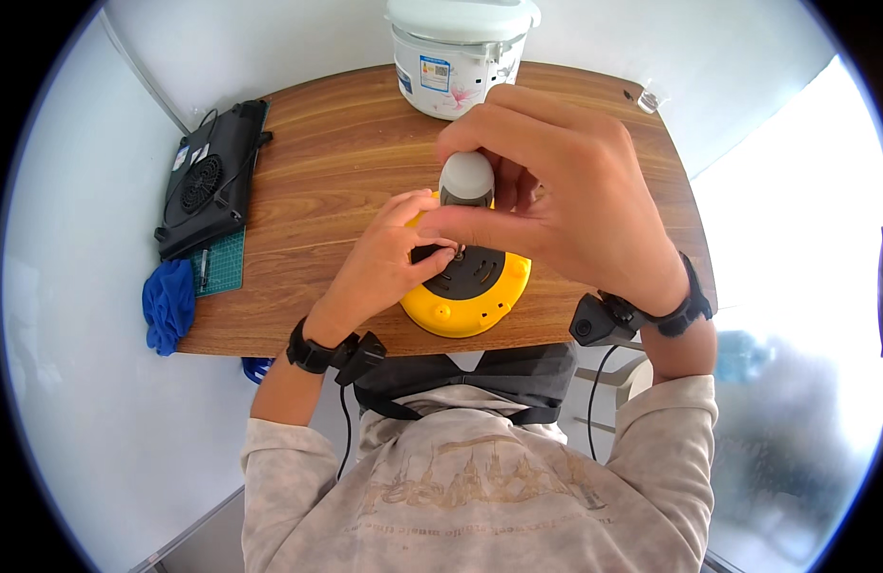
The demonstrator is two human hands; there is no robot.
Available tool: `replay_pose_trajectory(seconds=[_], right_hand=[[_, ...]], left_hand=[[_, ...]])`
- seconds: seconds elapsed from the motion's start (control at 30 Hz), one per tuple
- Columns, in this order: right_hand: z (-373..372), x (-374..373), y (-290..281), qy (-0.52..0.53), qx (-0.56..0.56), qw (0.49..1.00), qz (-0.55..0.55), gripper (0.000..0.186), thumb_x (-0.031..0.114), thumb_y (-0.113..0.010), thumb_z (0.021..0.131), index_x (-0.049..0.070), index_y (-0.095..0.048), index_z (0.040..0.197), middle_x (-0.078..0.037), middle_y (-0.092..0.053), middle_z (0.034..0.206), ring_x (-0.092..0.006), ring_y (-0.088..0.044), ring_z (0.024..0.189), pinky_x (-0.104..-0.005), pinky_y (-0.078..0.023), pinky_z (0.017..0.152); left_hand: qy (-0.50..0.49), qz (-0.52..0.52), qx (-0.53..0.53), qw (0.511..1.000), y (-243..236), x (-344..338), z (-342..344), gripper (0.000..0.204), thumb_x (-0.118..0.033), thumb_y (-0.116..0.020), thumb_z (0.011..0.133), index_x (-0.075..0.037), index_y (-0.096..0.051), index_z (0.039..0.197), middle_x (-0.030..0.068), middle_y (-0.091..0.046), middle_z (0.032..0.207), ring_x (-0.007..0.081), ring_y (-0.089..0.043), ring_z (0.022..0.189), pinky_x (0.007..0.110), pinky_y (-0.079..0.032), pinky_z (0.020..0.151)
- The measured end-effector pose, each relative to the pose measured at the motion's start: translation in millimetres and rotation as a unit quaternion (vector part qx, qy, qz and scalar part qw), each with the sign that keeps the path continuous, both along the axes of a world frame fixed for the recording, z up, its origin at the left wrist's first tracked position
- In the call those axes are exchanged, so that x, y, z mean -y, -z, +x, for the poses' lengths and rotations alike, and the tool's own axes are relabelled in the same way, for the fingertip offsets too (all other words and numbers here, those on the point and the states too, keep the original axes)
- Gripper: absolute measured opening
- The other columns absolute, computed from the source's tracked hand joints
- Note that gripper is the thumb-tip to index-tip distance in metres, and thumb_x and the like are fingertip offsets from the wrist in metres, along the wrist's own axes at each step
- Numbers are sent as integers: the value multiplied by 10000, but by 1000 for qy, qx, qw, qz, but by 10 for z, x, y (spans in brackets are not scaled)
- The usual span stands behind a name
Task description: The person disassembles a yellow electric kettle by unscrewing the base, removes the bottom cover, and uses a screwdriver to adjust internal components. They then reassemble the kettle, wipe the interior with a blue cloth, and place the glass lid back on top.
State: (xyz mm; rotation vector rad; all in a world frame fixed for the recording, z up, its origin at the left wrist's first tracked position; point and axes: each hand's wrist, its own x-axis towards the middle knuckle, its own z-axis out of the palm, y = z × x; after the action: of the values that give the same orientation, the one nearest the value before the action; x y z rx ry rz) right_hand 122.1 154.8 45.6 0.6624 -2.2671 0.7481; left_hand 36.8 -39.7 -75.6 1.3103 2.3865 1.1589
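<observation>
My right hand (575, 181) is closed round the grey rounded handle of a screwdriver (467, 175), held upright and seen almost from above. Beneath it a round yellow base (458, 320) with a slotted black centre (478, 277) lies on the table. My left hand (379, 253) reaches over the left side of this base. Its thumb and fingertips come together near the middle of the black part, under the screwdriver; what they pinch is too small to make out. The screwdriver's lower end is mostly hidden by my hands.
A white rice cooker (456, 72) stands at the back of the wooden table (308, 191). On the left, a black fan-cooled stand (208, 186) rests on a green cutting mat (227, 263), with a pen (204, 267) and blue cloth (168, 306). A small clear object (649, 100) sits far right.
</observation>
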Motion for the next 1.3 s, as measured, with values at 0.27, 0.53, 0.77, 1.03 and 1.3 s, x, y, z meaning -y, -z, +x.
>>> replay_pose_trajectory(seconds=[0.27, 0.53, 0.77, 1.03, 1.3], right_hand=[[-72, -11, 55, 39, -61, 997, 32, 321, 242, -890, 761, 45, -693, 920, -53, -634, 782, -134, -577, 572, -249, -463, 507], [14, 6, 56, 36, -32, 998, 35, 370, 220, -868, 788, 84, -724, 1100, -50, -658, 884, -133, -611, 620, -243, -496, 540], [98, 55, 77, 17, 5, 1000, 8, 388, 148, -822, 822, 91, -706, 1188, -74, -698, 963, -151, -651, 680, -268, -564, 610], [90, -58, 28, 12, 58, 998, 2, 301, 132, -800, 854, 66, -701, 1130, -77, -724, 898, -159, -694, 692, -264, -573, 628], [-33, -37, 43, 59, -41, 997, 25, 351, 303, -896, 770, 57, -705, 932, -53, -655, 682, -125, -612, 543, -237, -491, 505]], left_hand=[[22, 4, 3, 1000, 54, 8, -27, 152, -163, -745, 883, -73, -781, 1001, 144, -596, 1311, 327, -487, 1324, 407, -406, 1108], [22, 2, -3, 1000, 92, 23, -42, 164, -203, -749, 899, -83, -783, 1005, 171, -584, 1331, 355, -471, 1347, 421, -388, 1125], [22, 32, 23, 999, 91, 20, -25, 163, -206, -746, 904, -87, -775, 1011, 143, -583, 1348, 354, -448, 1383, 439, -379, 1134], [21, 27, -22, 999, 87, 0, -11, 131, -181, -740, 908, -79, -768, 985, 114, -590, 1328, 355, -450, 1381, 435, -390, 1123], [21, 18, -26, 999, 134, -1, -24, 141, -184, -742, 906, -74, -768, 989, 136, -606, 1266, 346, -487, 1330, 426, -409, 1095]])
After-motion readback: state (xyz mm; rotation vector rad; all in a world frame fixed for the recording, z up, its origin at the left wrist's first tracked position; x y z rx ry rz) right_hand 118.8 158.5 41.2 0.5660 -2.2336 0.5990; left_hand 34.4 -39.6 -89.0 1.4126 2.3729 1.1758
